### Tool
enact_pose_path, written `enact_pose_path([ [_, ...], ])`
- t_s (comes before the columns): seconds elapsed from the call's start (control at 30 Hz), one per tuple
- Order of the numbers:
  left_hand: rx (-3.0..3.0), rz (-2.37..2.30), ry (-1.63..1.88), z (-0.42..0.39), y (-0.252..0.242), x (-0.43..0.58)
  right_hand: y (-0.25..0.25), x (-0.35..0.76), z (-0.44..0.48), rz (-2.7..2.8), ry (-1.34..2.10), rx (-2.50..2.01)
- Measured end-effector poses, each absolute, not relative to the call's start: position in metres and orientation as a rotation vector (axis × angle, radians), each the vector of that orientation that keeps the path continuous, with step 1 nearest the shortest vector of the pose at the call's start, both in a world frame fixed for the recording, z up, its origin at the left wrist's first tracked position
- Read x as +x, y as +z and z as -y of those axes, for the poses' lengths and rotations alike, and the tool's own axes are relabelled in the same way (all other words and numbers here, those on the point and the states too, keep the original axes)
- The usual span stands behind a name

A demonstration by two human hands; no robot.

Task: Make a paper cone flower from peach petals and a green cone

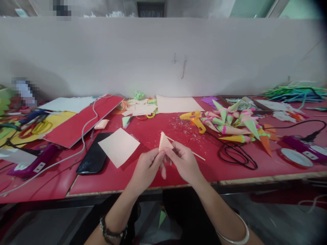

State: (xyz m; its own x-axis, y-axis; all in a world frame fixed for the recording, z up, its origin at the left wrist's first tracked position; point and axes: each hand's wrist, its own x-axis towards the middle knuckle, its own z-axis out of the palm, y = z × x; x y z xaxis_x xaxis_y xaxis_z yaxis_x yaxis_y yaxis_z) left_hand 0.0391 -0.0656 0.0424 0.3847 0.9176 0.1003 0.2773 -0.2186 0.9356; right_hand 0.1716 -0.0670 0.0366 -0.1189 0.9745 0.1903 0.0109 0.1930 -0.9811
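Both my hands meet over the near edge of the red table [143, 180]. My left hand [146, 168] and my right hand [182, 160] pinch a small peach paper piece [164, 142] folded or rolled into a pointed cone shape, tip up. A thin wooden stick [198, 155] runs from under my right hand out to the right. A peach paper square [119, 146] lies flat just left of my hands, partly over a black phone [93, 156].
A yellow glue gun [194, 119] and a pile of finished paper cones [235, 124] lie to the right, with a black cable loop [237, 154]. Paper sheets [178, 103], scissors [35, 127], a purple device [30, 163] and white cable [84, 136] crowd the left and back.
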Motion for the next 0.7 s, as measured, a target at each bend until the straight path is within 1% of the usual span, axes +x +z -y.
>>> enact_pose_path([
  [0.23,1.766,-1.026,0.835,0.067,0.047,0.042,0.035,0.174,0.07,1.472,0.92,-1.14],
  [0.43,1.783,-1.049,0.756,0.064,0.046,0.033,0.033,0.175,0.068,1.56,0.886,-1.169],
  [0.7,1.778,-1.293,1.105,0.064,0.038,0.036,0.037,0.175,0.07,1.782,0.892,-1.098],
])
